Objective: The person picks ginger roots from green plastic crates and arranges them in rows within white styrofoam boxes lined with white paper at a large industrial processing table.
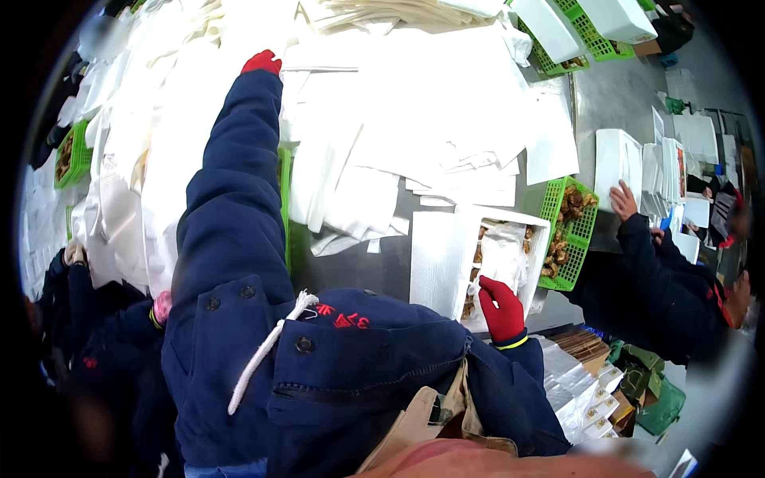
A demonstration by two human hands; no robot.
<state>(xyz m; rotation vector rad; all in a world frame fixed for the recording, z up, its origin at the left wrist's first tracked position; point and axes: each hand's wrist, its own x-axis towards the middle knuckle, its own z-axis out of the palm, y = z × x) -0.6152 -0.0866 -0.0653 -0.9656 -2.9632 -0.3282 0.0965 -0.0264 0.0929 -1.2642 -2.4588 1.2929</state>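
Observation:
My left hand (263, 62), in a red glove, reaches far out over the white sheets (430, 95) spread on the table. Its fingers look curled against the sheets, and glare hides whatever they may hold. At the right, my right hand (502, 309), also red-gloved, is at the near part of a white foam box (538, 231). Thumb and forefinger are bent together there; anything between them is too small to name. Brown mushrooms (468, 306) show along the box's sides, partly covered by a white sheet (505, 255). A white foam lid (431, 259) lies left of the box.
A green basket of mushrooms (569, 231) adjoins the box on the right. Beyond it, a co-worker's hand (623, 201) touches a white foam box (617, 163). More green baskets (594, 36) stand at the far right. Other people work at the left. Cartons (586, 350) lie below right.

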